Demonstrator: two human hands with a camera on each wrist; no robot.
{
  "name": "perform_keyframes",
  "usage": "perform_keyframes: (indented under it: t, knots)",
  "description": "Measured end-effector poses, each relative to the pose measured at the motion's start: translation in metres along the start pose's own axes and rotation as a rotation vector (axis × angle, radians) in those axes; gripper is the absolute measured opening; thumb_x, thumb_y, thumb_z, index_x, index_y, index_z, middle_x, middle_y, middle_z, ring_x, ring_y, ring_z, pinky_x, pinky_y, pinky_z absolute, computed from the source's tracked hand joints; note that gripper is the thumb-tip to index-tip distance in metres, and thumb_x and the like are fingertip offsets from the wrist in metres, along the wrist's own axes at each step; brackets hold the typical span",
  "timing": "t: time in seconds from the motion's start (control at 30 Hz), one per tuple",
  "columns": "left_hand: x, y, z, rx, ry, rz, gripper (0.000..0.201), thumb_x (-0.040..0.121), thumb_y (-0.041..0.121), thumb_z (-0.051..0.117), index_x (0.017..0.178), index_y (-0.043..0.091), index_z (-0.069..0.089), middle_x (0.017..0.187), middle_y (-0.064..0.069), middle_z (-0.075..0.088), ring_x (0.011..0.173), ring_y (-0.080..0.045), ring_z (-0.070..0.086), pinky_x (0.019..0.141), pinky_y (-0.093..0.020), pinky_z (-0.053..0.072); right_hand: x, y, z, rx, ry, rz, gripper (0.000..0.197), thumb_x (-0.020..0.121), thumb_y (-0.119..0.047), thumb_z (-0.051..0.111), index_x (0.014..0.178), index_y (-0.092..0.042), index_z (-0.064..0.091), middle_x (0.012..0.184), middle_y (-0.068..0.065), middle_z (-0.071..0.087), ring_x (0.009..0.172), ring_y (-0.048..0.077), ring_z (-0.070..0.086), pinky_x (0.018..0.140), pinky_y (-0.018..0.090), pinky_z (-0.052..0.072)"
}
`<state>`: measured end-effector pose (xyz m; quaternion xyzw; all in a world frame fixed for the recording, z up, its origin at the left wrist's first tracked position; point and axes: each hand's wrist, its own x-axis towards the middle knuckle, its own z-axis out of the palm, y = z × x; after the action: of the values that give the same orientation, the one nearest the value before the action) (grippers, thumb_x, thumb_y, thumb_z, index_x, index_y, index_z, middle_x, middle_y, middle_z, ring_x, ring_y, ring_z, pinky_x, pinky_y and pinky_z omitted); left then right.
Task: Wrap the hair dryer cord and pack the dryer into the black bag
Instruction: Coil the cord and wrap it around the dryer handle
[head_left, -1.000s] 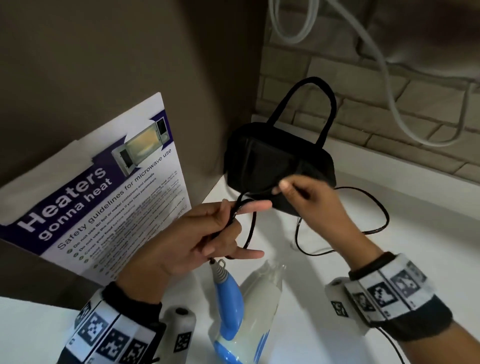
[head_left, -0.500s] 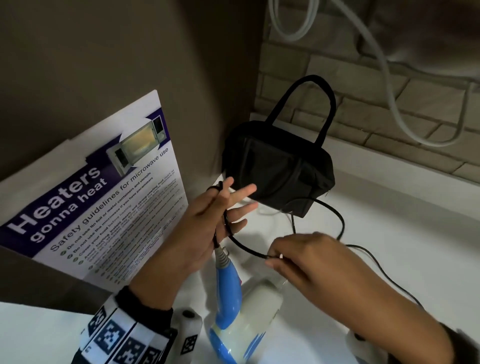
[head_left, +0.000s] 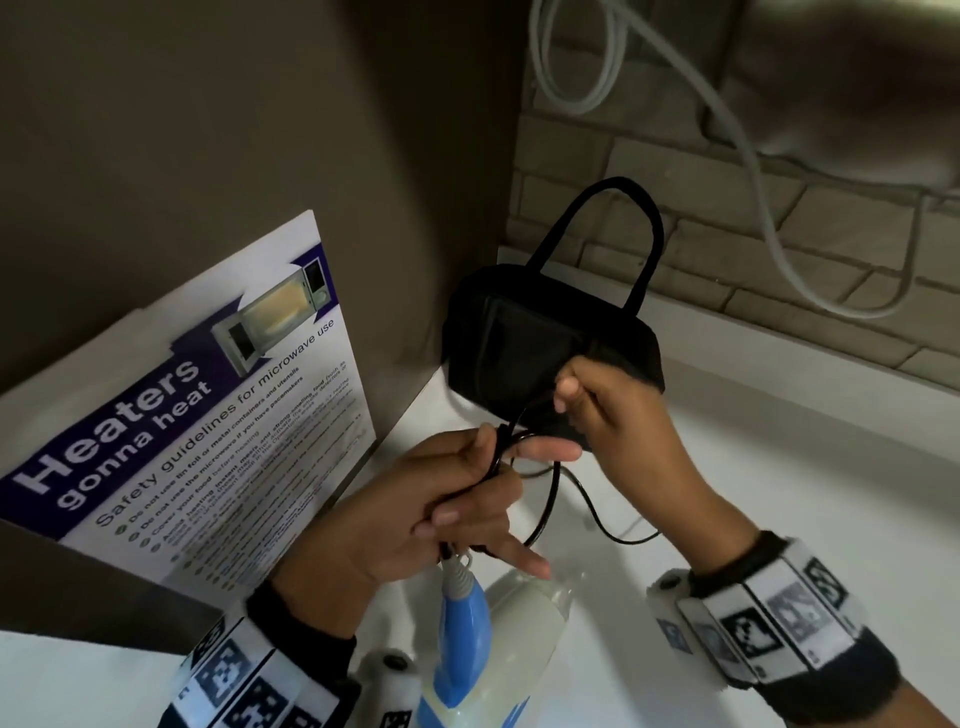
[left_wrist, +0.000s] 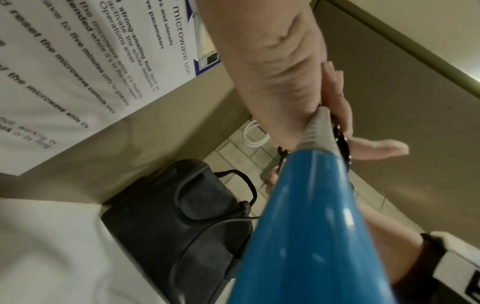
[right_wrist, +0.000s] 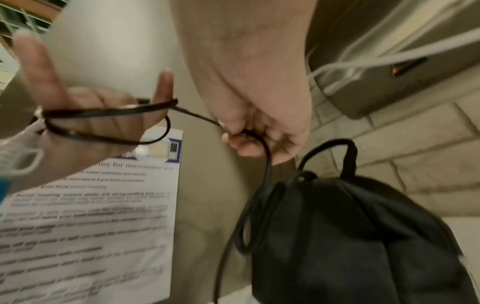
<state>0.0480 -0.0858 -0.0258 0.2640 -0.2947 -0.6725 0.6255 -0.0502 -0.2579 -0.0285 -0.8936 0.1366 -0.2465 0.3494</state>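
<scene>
The blue and white hair dryer (head_left: 519, 629) stands on the white counter with its blue handle (left_wrist: 311, 226) pointing up at my left hand (head_left: 483, 488). That hand holds loops of the black cord (head_left: 554, 493) wound round its fingers, index and little finger sticking out. My right hand (head_left: 571, 400) pinches the cord (right_wrist: 103, 113) a short way off, raised in front of the black bag (head_left: 519, 343). The bag stands upright in the corner with its handle up. The rest of the cord trails over the counter under my right wrist; the plug is hidden.
A microwave safety poster (head_left: 208, 426) leans on the brown panel at the left. Behind the bag is a brick wall with a white cable (head_left: 753, 171) looping down from a grey device. The white counter (head_left: 779, 493) stretches out to the right.
My right hand has gone from low beside the dryer up toward the bag, drawing the cord over my left hand's fingers. The left hand has turned and closed on the loops.
</scene>
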Motion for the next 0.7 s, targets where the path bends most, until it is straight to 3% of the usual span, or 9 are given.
perform_keyframes:
  t: [0.1,0.2,0.27,0.33,0.43,0.5,0.57,0.63,0.7]
  knots:
    - [0.001,-0.002,0.0,-0.03,0.095,0.096,0.048,0.097,0.024,0.029,0.134,-0.003,0.045,0.049,0.005,0.023,0.038,0.001,0.033,0.088,-0.045,0.053,-0.019,0.011,0.02,0.065,-0.159,0.08,0.036,0.093,-0.039,0.035,0.084,-0.01,0.056,0.07,0.009,0.058,0.065,0.019,0.056,0.063,0.037,0.048]
    - [0.005,-0.003,-0.003,-0.055,0.26,0.195,0.043,0.096,0.02,0.034,0.13,-0.003,0.049,0.045,0.009,0.032,0.042,-0.005,0.043,0.094,-0.048,0.049,-0.044,0.014,0.039,0.011,-0.35,0.116,0.016,0.091,-0.024,0.038,0.089,-0.014,0.05,0.074,0.01,0.064,0.069,0.024,0.06,0.068,0.046,0.049]
    - [0.008,-0.002,-0.002,-0.005,0.378,0.247,0.039,0.095,0.019,0.036,0.122,-0.003,0.053,0.045,0.008,0.041,0.052,-0.011,0.059,0.097,-0.051,0.048,-0.057,0.013,0.044,-0.048,-0.437,0.093,0.007,0.095,-0.017,0.043,0.101,-0.02,0.047,0.077,0.009,0.066,0.07,0.024,0.062,0.07,0.044,0.05]
    - [0.012,-0.004,-0.002,0.087,0.452,0.291,0.03,0.095,0.019,0.034,0.111,-0.002,0.05,0.049,0.006,0.051,0.073,-0.019,0.073,0.099,-0.048,0.047,-0.064,0.008,0.043,-0.044,-0.493,0.076,0.022,0.096,-0.016,0.045,0.118,-0.022,0.045,0.08,0.004,0.066,0.072,0.019,0.062,0.072,0.036,0.05]
    - [0.017,-0.007,-0.003,0.098,0.525,0.355,0.031,0.098,0.017,0.034,0.122,0.002,0.047,0.077,-0.005,0.07,0.1,-0.034,0.069,0.098,-0.043,0.048,-0.067,-0.001,0.035,-0.038,-0.533,0.054,0.036,0.096,-0.016,0.046,0.13,-0.024,0.041,0.078,-0.006,0.061,0.071,0.009,0.059,0.073,0.026,0.048]
    - [0.02,-0.008,-0.004,0.132,0.586,0.369,0.041,0.099,0.02,0.031,0.137,0.006,0.035,0.104,-0.005,0.073,0.107,-0.034,0.066,0.102,-0.042,0.045,-0.066,-0.007,0.028,-0.036,-0.548,0.049,0.036,0.095,-0.018,0.047,0.13,-0.028,0.041,0.073,-0.007,0.059,0.067,0.008,0.056,0.071,0.027,0.047]
    - [0.023,-0.009,-0.005,0.224,0.637,0.387,0.041,0.102,0.02,0.027,0.142,0.009,0.027,0.119,-0.005,0.069,0.108,-0.031,0.065,0.106,-0.044,0.041,-0.065,-0.008,0.019,-0.066,-0.577,0.078,0.031,0.095,-0.022,0.047,0.124,-0.031,0.043,0.073,0.0,0.063,0.067,0.014,0.059,0.07,0.031,0.049]
    - [0.022,-0.008,-0.008,0.329,0.703,0.422,0.032,0.103,0.018,0.026,0.132,0.018,0.039,0.127,-0.006,0.064,0.107,-0.028,0.067,0.108,-0.046,0.038,-0.066,-0.004,0.01,-0.116,-0.621,0.129,0.017,0.096,-0.026,0.045,0.11,-0.035,0.049,0.075,-0.008,0.065,0.071,0.014,0.062,0.07,0.029,0.05]
    - [0.018,-0.003,-0.008,0.374,0.748,0.438,0.031,0.103,0.017,0.027,0.109,0.034,0.052,0.133,-0.006,0.059,0.106,-0.028,0.067,0.109,-0.048,0.037,-0.069,-0.003,0.003,-0.119,-0.619,0.145,0.015,0.097,-0.026,0.043,0.094,-0.038,0.051,0.069,-0.025,0.06,0.069,0.007,0.062,0.063,0.017,0.046]
